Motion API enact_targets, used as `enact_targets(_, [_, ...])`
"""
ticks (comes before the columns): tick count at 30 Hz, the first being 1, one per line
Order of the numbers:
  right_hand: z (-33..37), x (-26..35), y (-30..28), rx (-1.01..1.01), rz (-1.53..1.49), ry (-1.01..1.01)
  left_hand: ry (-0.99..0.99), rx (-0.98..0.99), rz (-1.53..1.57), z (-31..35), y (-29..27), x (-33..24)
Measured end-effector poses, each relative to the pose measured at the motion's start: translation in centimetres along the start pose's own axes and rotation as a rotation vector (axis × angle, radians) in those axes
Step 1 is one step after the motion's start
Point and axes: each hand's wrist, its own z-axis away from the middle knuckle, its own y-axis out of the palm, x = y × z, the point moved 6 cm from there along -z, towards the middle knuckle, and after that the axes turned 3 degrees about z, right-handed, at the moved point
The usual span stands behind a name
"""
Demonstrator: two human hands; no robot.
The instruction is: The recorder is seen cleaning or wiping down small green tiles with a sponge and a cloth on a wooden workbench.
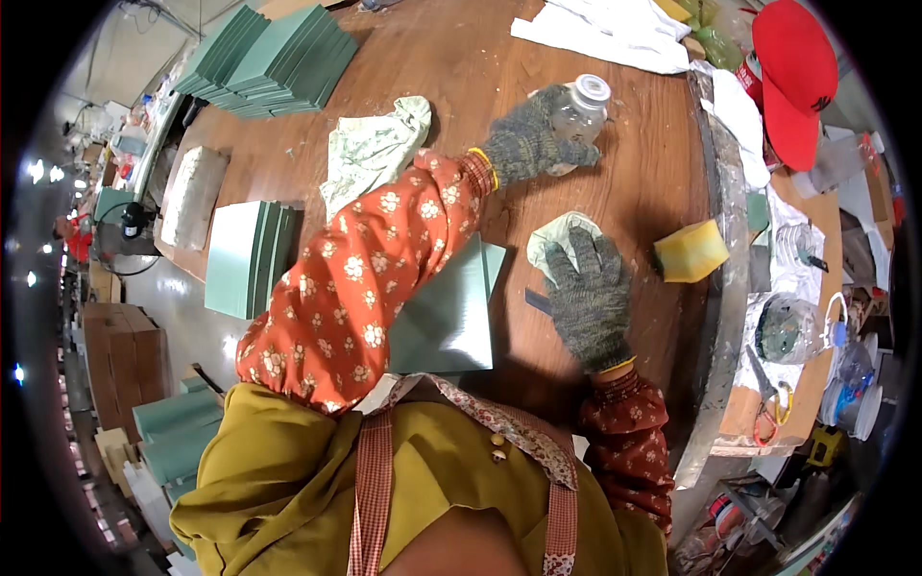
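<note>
Grey knitted gloves with yellow cuffs cover both my hands. Reaching across the table, my left hand [530, 139] has its fingers around a clear plastic bottle [579, 117] with a white cap. My right hand [588, 293] lies nearer to me, its fingers pressed on a crumpled white cloth [555, 236]. Beside that hand a dark flat strip [538, 301] pokes out; its kind is unclear. Under my left forearm lies a shiny greenish panel [447, 326], with another panel's corner showing beneath. A rumpled pale patterned cloth [370, 149] rests beyond the forearm.
Stacked green panels [279, 62] stand at the far left, with a smaller stack [248, 257] nearer. A yellow sponge [691, 252] sits by the table's right edge. On the side stand are scissors [764, 389] and a large clear bottle [789, 329]; a red cap [792, 82] is behind.
</note>
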Motion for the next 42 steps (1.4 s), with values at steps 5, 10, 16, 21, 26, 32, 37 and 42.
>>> enact_targets(5, [0.2, -0.8, 0.4, -0.012, -0.037, 0.013, 0.304, 0.062, -0.137, 4.0, -4.5, -0.8])
enact_targets(10, [0.5, -0.5, 1.6, -0.057, -0.038, -0.017, 0.426, 0.137, -0.889, 13.3, -11.2, -4.5])
enact_targets(16, [1.0, -0.8, 2.4, 0.004, 0.039, 0.004, 0.264, 0.213, -1.062, 19.2, -11.2, -1.0])
enact_targets(21, [1.2, -1.3, 3.2, -0.033, 0.149, -0.024, 0.231, 0.238, -1.181, 18.8, -9.1, -1.8])
enact_targets(26, [1.6, -1.9, 3.5, -0.024, 0.212, -0.003, 0.335, 0.217, -1.263, 17.5, -8.7, -2.5])
enact_targets(32, [1.2, -1.3, 2.9, -0.024, 0.156, 0.003, 0.565, 0.261, -1.192, 16.3, -8.2, -1.7])
enact_targets(37, [1.4, -1.3, 2.4, 0.014, 0.071, 0.040, 0.407, 0.299, -1.080, 12.9, -8.8, -1.5])
enact_targets(42, [1.9, -1.7, 2.2, -0.024, 0.101, 0.027, 0.103, 0.169, -0.414, 6.7, -8.7, -0.1])
